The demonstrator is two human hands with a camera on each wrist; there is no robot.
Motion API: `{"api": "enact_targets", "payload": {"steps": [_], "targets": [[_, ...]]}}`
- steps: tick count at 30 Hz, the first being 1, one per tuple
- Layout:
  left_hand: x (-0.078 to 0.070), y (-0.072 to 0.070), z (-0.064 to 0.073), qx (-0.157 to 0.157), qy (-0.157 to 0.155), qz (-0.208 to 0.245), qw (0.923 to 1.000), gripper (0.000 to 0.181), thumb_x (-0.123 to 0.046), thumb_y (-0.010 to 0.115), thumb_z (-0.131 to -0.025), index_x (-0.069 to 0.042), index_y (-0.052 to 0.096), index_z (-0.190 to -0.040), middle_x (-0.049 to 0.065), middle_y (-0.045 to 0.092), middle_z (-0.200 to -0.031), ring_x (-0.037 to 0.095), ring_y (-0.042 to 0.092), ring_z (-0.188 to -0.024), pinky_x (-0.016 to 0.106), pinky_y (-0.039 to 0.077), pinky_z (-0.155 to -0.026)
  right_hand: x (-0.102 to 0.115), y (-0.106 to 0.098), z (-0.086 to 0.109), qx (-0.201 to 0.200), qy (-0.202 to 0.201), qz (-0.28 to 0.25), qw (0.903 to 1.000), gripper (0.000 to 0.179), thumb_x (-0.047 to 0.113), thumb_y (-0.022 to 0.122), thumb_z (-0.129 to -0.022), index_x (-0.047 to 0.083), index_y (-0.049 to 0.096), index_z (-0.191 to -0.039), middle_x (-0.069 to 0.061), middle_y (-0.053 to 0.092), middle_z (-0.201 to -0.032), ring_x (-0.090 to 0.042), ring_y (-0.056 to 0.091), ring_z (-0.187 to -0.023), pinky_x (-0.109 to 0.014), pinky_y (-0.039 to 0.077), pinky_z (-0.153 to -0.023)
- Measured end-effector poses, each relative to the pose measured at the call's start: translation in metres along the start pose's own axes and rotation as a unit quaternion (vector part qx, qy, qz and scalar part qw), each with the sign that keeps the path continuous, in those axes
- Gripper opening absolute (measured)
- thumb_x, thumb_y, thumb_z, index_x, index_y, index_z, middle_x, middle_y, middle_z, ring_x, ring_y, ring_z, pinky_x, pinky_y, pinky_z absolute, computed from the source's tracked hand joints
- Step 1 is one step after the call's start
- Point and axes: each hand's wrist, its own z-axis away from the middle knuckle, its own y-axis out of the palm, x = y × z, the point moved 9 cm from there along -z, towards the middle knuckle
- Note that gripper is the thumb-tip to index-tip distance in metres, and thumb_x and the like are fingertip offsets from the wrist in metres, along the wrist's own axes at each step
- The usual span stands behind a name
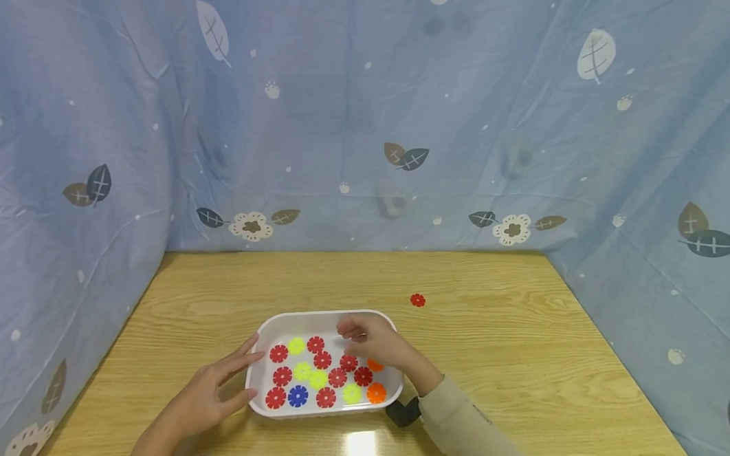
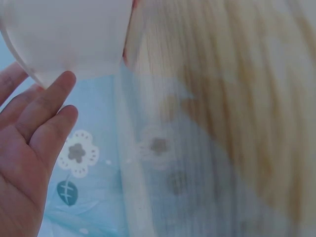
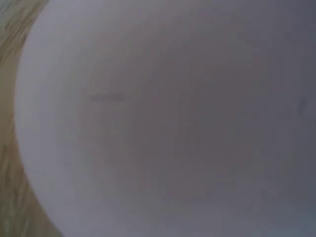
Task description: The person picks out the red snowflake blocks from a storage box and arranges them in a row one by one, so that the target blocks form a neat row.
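A white plastic tray [image 1: 264, 407] stands on the table, holding several flat, notched snowflake discs, among them a blue disc [image 1: 297, 396], an orange disc [image 1: 376, 393] and a red disc [image 1: 275, 398]. At the tray's left end, my left hand [image 1: 209, 394] rests its spread fingers against the rim; the left wrist view has the fingertips [image 2: 66, 81] by the pale outer wall. My right hand [image 1: 377, 341] hovers over the tray's right part, thumb apart from the fingers, with no disc visible between them. A blurred pale surface fills most of the right wrist view.
One red disc [image 1: 418, 300] lies alone on the wooden table [image 1: 502, 358], behind and right of the tray. Blue patterned cloth [image 1: 347, 119] hangs around the back and sides. Black wrist mounts [image 1: 403, 412] sit low beside the tray.
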Motion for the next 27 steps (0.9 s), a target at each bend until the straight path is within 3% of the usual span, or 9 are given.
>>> {"api": "enact_targets", "payload": {"steps": [4,7,21,27], "targets": [[0.000,0.000,0.000,-0.004,0.005,-0.004,1.0000,0.051,-0.032,0.070,-0.085,-0.021,0.056,-0.132,0.003,0.038,-0.151,0.032,0.044,-0.131,0.052,0.044,-0.098,0.000,0.003,-0.002,0.007,0.003,0.088,0.9961,0.030,0.001,0.073,-0.079,0.000,0.066,-0.108,-0.011,0.069,-0.105,-0.021,0.065,-0.095,-0.025,0.055,-0.082],[0.000,-0.001,0.000,-0.007,0.010,-0.006,0.9999,0.051,-0.031,0.070,-0.085,-0.020,0.057,-0.132,0.004,0.038,-0.151,0.032,0.044,-0.130,0.052,0.044,-0.099,-0.002,0.006,-0.002,0.023,0.016,0.123,0.9920,0.026,0.003,0.074,-0.078,0.002,0.067,-0.103,-0.009,0.070,-0.099,-0.017,0.065,-0.090,-0.022,0.054,-0.079],[0.000,0.001,-0.001,0.001,0.003,-0.003,1.0000,0.051,-0.032,0.070,-0.085,-0.021,0.056,-0.133,0.002,0.037,-0.152,0.028,0.043,-0.132,0.051,0.044,-0.099,-0.011,0.017,0.002,0.044,0.071,0.195,0.9772,0.028,0.003,0.077,-0.075,0.006,0.067,-0.101,-0.001,0.067,-0.094,-0.011,0.055,-0.083,-0.024,0.052,-0.080],[0.000,0.000,0.000,0.002,0.000,0.002,1.0000,0.051,-0.032,0.070,-0.085,-0.021,0.056,-0.133,0.003,0.037,-0.151,0.026,0.043,-0.132,0.051,0.046,-0.098,-0.012,0.022,0.001,0.041,0.076,0.237,0.9677,0.029,0.006,0.080,-0.073,0.009,0.067,-0.098,0.003,0.061,-0.088,-0.009,0.049,-0.079,-0.022,0.049,-0.078]]}}
